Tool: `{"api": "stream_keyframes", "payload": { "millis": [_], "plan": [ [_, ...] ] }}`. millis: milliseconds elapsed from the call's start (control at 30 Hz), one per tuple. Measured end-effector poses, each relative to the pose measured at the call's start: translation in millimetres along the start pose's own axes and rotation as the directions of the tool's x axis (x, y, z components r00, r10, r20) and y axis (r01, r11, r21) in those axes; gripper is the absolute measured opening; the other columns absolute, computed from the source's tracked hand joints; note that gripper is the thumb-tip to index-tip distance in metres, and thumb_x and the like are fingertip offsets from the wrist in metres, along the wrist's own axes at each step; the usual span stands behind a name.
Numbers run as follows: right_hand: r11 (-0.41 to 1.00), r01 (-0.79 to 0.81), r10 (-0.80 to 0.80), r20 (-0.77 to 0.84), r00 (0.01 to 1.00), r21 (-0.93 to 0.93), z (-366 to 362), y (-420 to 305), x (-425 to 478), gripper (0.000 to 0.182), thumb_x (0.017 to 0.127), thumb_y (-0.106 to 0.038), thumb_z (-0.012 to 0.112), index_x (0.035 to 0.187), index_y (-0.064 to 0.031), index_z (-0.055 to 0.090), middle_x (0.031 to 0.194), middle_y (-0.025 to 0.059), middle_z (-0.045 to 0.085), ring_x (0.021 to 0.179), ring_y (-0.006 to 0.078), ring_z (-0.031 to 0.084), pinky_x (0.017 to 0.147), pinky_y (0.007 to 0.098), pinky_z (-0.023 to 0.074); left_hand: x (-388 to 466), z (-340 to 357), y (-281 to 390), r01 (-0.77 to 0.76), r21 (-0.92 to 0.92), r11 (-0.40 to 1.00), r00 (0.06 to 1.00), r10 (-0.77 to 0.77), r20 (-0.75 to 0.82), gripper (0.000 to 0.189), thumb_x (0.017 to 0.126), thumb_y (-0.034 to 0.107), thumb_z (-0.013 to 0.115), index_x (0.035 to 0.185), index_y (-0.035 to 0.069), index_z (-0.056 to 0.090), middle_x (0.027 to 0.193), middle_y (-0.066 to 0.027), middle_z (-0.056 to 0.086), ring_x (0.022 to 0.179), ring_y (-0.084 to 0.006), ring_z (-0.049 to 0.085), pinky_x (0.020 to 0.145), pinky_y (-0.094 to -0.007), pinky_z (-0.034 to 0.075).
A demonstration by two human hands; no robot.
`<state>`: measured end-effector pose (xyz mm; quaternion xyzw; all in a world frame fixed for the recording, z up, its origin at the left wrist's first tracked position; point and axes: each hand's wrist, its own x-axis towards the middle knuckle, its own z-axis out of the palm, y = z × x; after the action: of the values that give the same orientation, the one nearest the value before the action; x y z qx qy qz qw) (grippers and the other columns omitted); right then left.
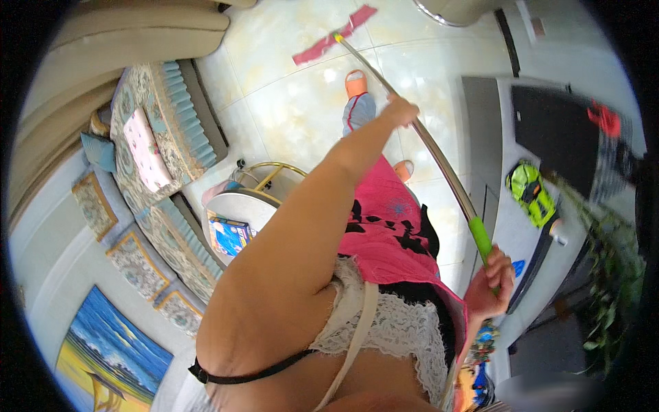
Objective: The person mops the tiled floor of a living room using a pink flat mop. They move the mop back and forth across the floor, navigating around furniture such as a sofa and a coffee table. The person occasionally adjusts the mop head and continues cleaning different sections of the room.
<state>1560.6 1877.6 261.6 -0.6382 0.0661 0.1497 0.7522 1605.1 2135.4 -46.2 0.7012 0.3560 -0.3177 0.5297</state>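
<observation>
A flat mop with a long metal pole [446,170] slants from lower right to the top of the view. My left hand [401,110] is closed around the middle of the pole, with that arm stretched forward. At the near end, my right hand [491,283] wraps the lower part of the green handle grip [480,237]. The pink mop pad [316,50] lies flat on the glossy floor tiles [293,110], joined to the pole by a yellow-green connector [337,37]. My orange slippers [356,85] stand behind the pad, beneath a pink apron [383,216].
Left is a patterned sofa [146,149] with blue pleated trim, and a round white table [247,202] carrying a boxed item [229,237]. To the right, a low cabinet [481,123] holds a green toy car [531,193]; leafy plant stems [607,278] hang nearby. A beige curtain [134,31] hangs upper left.
</observation>
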Motion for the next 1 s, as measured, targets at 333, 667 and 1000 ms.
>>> {"api": "stream_keyframes", "payload": {
  "millis": [333,667,1000],
  "plan": [
    [0.996,-0.009,0.061,-0.58,0.813,0.093,-194.1,-94.5,-198.4,0.031,0.082,-0.015,0.042,0.056,-0.0134,0.025,0.059,0.0037,0.03,0.063,0.0163,0.036,0.093,0.036,0.0323,-138.5,317.7,-22.3,0.029,0.067,0.997,0.771,-0.065,0.634,0.04,0.075,0.033,0.045,0.082,-0.005,0.056,0.065,-0.0129,0.058,0.051,-0.0249,0.058,0.053,-0.0392,0.047],
    [0.975,0.203,-0.19,-0.129,0.973,0.091,-142.3,-23.2,-100.0,0.031,0.084,-0.018,0.04,0.054,-0.0147,0.031,0.051,0.0028,0.035,0.056,0.0153,0.039,0.081,0.0382,0.0346,-55.1,193.0,-56.4,-0.171,-0.209,0.963,0.983,0.18,0.024,0.04,0.071,0.019,0.056,0.091,-0.014,0.05,0.071,-0.0159,0.06,0.062,-0.0237,0.059,0.053,-0.0334,0.046],
    [0.886,0.458,-0.404,0.604,0.687,0.071,89.2,64.3,78.3,0.022,0.062,-0.004,0.07,0.063,-0.0053,0.049,0.072,0.0085,0.055,0.071,0.0262,0.054,0.071,0.0407,0.0423,115.6,-133.4,-9.2,-0.246,-0.602,0.76,0.967,0.149,-0.207,0.012,0.067,0.005,0.045,0.064,-0.004,0.052,0.088,-0.0227,0.059,0.079,-0.0296,0.061,0.064,-0.0358,0.049]
  ]
}}
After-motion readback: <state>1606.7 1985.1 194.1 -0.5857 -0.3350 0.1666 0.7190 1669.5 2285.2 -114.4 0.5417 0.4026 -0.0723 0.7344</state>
